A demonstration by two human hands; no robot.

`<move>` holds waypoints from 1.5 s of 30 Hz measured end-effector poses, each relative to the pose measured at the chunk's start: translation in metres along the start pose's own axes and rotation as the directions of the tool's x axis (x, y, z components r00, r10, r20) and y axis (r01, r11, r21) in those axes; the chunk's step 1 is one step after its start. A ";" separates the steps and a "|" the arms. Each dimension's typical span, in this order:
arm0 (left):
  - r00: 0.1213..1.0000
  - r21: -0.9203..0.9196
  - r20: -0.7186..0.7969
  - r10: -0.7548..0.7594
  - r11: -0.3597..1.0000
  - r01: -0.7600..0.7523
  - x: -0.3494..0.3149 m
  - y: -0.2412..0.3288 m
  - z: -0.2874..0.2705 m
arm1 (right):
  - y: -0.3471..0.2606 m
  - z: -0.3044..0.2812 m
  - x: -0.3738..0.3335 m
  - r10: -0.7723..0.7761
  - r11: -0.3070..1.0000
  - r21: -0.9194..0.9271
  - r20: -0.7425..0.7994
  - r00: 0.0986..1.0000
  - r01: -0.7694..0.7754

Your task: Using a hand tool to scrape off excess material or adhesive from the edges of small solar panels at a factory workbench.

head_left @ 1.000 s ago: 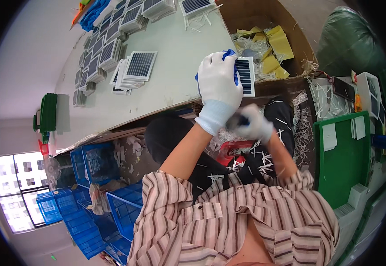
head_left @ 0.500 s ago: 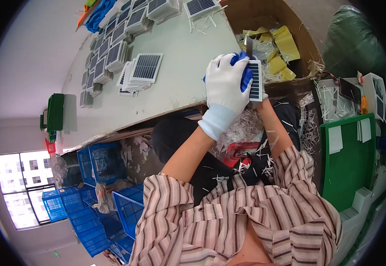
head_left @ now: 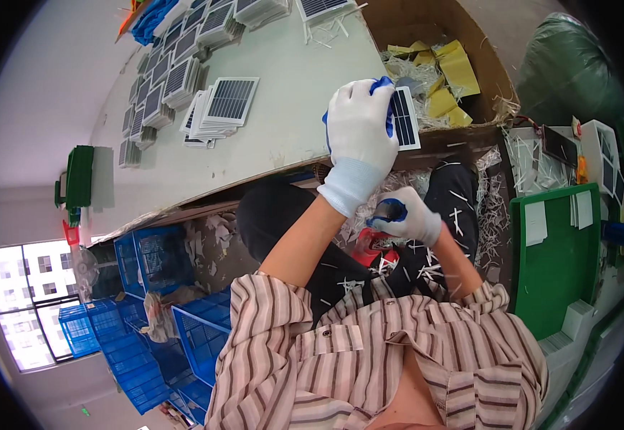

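My left hand (head_left: 361,122), in a white glove with blue palm coating, is closed on a small solar panel (head_left: 405,119). The panel has dark cells and a white border, and it is tilted at the table's right edge beside the cardboard box. Lower down, above my lap, my right hand (head_left: 411,216) wears the same kind of glove and is curled round a dark-ended hand tool (head_left: 392,209). Most of that tool is hidden in the fist. On the table to the left lies a loose, fanned pile of similar panels (head_left: 230,100).
Stacks of panels (head_left: 180,79) cover the table's (head_left: 283,129) far left. A cardboard box (head_left: 495,72) holds yellow sheets and white strips. A green tray (head_left: 556,265) stands at right, blue crates (head_left: 129,358) at lower left. White scraps lie on my trousers.
My right hand has pulled away from the panel, down toward my lap, with the tool. My left hand keeps hold of the panel, which is now more in view and tilted.
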State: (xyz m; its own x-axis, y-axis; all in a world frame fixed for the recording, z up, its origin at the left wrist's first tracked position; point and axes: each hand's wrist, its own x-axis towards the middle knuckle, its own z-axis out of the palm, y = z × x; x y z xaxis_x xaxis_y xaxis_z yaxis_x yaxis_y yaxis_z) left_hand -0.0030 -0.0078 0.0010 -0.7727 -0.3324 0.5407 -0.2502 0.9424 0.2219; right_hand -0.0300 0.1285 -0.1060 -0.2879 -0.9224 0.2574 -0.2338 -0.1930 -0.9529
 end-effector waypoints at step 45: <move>0.984 0.594 0.100 -0.145 0.802 0.058 0.006 -0.170 -0.076 | -0.001 -0.256 -0.226 0.650 0.712 0.223 -0.568 0.505 -0.665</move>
State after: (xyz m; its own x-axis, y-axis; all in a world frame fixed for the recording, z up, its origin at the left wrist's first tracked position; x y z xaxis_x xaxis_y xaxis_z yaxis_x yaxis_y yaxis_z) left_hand 0.0788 -0.1727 0.0282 -0.7827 -0.4602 0.4191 -0.5921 0.7582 -0.2731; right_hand -0.2026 0.4232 -0.1218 -0.8246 -0.4015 -0.3986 0.2326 0.4016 -0.8858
